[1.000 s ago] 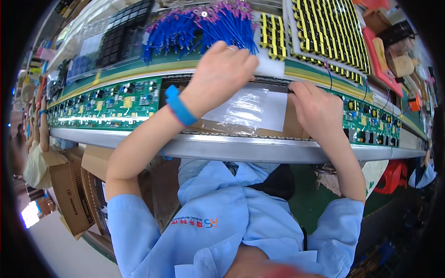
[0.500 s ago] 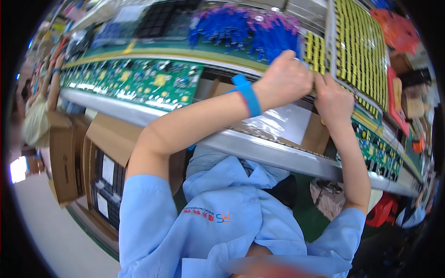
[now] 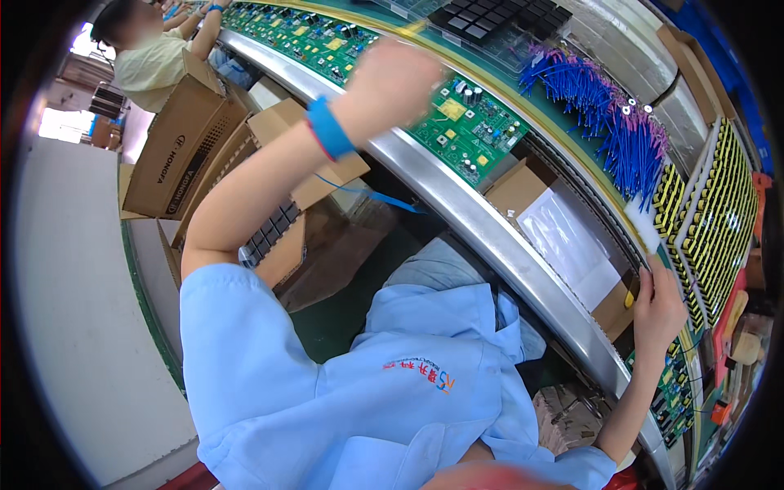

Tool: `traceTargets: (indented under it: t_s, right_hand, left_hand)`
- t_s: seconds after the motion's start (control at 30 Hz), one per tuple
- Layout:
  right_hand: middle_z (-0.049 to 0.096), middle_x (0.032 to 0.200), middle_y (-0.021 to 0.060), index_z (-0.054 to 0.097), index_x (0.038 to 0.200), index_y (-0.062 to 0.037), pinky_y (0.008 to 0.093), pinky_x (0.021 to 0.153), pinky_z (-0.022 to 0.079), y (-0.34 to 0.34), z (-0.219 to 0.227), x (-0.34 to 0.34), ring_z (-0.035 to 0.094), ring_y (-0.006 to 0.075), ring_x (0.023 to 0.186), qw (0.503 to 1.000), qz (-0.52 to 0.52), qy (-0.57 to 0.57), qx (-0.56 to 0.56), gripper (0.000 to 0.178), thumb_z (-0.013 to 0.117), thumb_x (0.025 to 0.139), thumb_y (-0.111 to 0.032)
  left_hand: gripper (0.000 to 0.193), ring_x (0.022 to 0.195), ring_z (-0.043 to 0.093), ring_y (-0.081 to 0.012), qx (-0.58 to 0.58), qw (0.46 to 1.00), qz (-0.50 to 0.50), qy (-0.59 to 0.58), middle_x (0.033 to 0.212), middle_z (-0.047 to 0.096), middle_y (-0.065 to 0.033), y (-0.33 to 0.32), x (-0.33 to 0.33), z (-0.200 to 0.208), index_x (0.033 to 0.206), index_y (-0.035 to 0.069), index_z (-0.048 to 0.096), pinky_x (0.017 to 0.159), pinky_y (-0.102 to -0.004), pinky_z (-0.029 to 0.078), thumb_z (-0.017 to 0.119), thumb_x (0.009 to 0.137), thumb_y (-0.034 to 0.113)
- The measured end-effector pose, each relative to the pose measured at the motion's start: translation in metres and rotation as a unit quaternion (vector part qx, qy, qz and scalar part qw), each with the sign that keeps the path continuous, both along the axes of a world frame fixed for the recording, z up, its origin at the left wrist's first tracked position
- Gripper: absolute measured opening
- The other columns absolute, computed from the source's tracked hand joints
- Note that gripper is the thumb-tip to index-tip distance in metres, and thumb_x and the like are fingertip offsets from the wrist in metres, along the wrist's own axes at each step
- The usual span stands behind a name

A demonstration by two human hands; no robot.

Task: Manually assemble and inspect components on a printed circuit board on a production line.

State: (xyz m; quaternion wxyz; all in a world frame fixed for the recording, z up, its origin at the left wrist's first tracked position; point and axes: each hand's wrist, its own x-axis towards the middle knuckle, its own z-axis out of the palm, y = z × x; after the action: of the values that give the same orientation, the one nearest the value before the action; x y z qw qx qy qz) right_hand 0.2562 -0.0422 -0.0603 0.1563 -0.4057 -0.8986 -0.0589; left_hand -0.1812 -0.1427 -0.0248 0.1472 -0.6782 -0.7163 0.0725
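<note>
The hands have just parted. Half a second ago they were close together near the right end of the gap in the line; now the left hand (image 3: 398, 86) is over the row of green boards, well apart from the right hand (image 3: 660, 306). The view has also swung round, so not every shift in the picture is a real move.

The left hand looks loosely curled but is blurred, its fingertips turned away; whether it grips anything, or touches the circuit board (image 3: 469, 126) just beside it, I cannot tell. That board lies flat at the left end of the gap, against the front metal rail (image 3: 506, 245).

The right hand remains by the gap's right end, thumb and forefinger close together at the far edge. I cannot make out anything between them. A small yellow piece (image 3: 629, 300) shows just beside the fingers.

No board bridges the gap, and cardboard (image 3: 523, 189), a clear plastic bag (image 3: 563, 233) and a white sheet (image 3: 598, 282) show through it. My reading is that the hands now attend to separate places: the left to the boards, the right to the open stretch.
</note>
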Motion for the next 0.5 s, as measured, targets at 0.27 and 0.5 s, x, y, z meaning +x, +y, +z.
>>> traceTargets:
  t_s: [0.27, 0.5]
  right_hand:
    - [0.068, 0.093, 0.0115, 0.069, 0.107, -0.0063, 0.0357, 0.066, 0.051, 0.001, 0.014, -0.003, 0.066, 0.0309, 0.076, 0.998, -0.009, 0.054, -0.019, 0.016, 0.066, 0.091, -0.01]
    - [0.068, 0.092, 0.011, 0.069, 0.105, -0.0075, 0.0379, 0.067, 0.052, 0.01, 0.03, -0.017, 0.066, 0.0314, 0.078, 0.999, -0.004, 0.045, 0.009, 0.015, 0.067, 0.09, -0.012]
  left_hand:
    - [0.033, 0.072, 0.063, -0.0331, 0.044, 0.985, 0.123, -0.115, 0.076, 0.068, -0.0117, -0.041, -0.091, -0.046, 0.074, 0.006, 0.072, 0.07, -0.0448, 0.042, 0.065, 0.089, 0.034]
    - [0.024, 0.072, 0.064, -0.0317, 0.068, 0.985, 0.059, -0.146, 0.076, 0.068, -0.0118, -0.041, -0.077, -0.043, 0.075, 0.003, 0.072, 0.073, -0.0434, 0.042, 0.07, 0.087, 0.025]
